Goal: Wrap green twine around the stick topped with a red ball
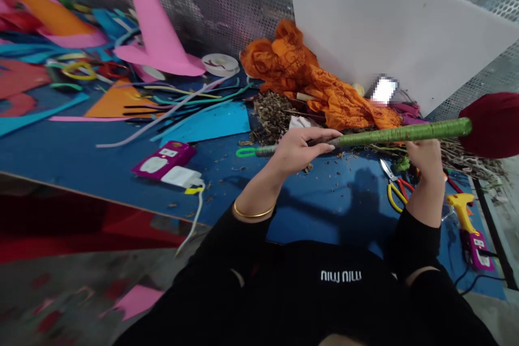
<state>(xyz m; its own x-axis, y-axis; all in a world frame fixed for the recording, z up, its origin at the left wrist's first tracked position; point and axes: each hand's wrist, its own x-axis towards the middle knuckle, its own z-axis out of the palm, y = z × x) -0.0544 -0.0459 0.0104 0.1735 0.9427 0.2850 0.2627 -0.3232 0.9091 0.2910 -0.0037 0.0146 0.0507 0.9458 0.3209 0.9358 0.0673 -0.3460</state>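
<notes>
A long stick (405, 134) lies level across my view above the table. Green cord or tape is wrapped tightly round its right part, its left part is dark, and a bright green loop (245, 152) hangs at the left end. At its right end is a rounded dark red head (492, 125). My left hand (300, 148) is closed on the dark part, thumb and fingers stretched along it. From below, my right hand (426, 158) grips the green part, its fingertips partly hidden behind the stick. Red-and-yellow-handled scissors (395, 186) lie near my right hand.
On the blue table (227, 184) are a purple-and-white box (164, 159) with a cable, a yellow glue gun (464, 213), dry plant scraps (271, 116), orange cloth (308, 81) and a lit phone (384, 90). A pink cone hat (158, 38) and coloured strips stand left. A white board (365, 16) leans behind.
</notes>
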